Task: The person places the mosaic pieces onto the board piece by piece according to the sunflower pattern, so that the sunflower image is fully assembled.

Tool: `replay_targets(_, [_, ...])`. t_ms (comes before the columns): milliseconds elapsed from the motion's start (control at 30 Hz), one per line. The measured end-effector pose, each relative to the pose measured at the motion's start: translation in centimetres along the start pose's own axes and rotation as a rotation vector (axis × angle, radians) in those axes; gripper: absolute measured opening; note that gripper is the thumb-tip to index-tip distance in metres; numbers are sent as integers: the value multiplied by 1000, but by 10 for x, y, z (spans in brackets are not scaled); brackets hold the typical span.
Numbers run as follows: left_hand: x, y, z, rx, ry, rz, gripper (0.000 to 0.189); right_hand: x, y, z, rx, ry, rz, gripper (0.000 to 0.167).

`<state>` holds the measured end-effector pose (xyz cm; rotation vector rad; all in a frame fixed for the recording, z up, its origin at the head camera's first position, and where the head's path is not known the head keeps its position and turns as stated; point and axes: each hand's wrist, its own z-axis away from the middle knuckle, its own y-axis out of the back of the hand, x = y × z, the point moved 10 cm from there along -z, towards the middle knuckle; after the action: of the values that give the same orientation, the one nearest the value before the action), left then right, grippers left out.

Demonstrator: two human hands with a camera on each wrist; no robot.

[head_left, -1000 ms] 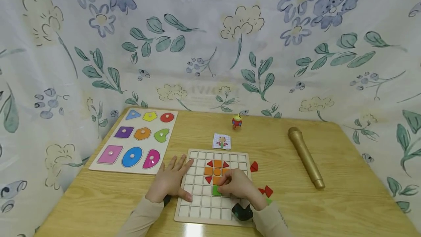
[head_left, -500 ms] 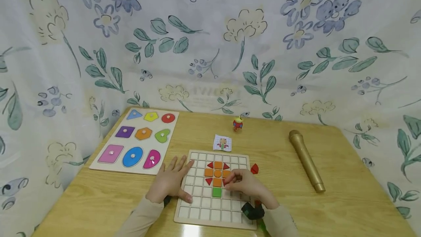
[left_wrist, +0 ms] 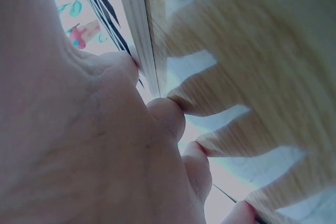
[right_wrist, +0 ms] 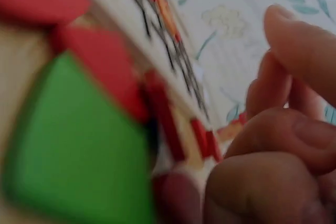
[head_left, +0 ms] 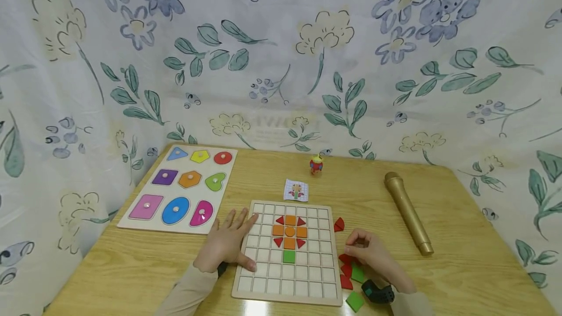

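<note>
My left hand (head_left: 226, 243) rests with spread fingers on the left edge of a white grid board (head_left: 269, 284). On the board, orange squares (head_left: 290, 220) surround an orange circle (head_left: 290, 231), with red triangles (head_left: 300, 243) at the corners and a green square (head_left: 289, 256) below. My right hand (head_left: 373, 255) is off the board's right side, fingers loosely bent, above loose red pieces (head_left: 346, 282) and green squares (head_left: 354, 301). In the right wrist view a green square (right_wrist: 84, 156) lies close by; no piece shows between the fingers. The left wrist view shows the palm side of the left hand (left_wrist: 105, 129).
A pattern card (head_left: 296, 190) lies behind the board, with a small red toy figure (head_left: 316, 165) farther back. At left is a shape puzzle board (head_left: 175, 191) with knobbed pieces. A gold microphone (head_left: 408, 213) lies at right. Another red piece (head_left: 339, 224) sits beside the board.
My right hand has gone from the green square to the lower-right corner, where a red triangle now lies, then right to the loose pieces. My left hand has stayed in place.
</note>
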<state>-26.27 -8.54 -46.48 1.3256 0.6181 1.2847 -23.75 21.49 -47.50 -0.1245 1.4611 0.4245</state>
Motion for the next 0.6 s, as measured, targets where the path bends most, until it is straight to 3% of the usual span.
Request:
replay_targets(133, [1,1,0,-2,-1,-1,121,8,21,17,145,50,-43,17])
replay_targets(267, [4,-1,-2,-7,-9,-12,121,18,38,36,274,19,16,5])
replay_targets(367, [5,-3,-2,-9,-12,-13,121,24,42,48,269,-40,91,15])
replay_targets(600, [0,-4,-3,-5,-1,-27,121,32,33,53,194,-96,135,33])
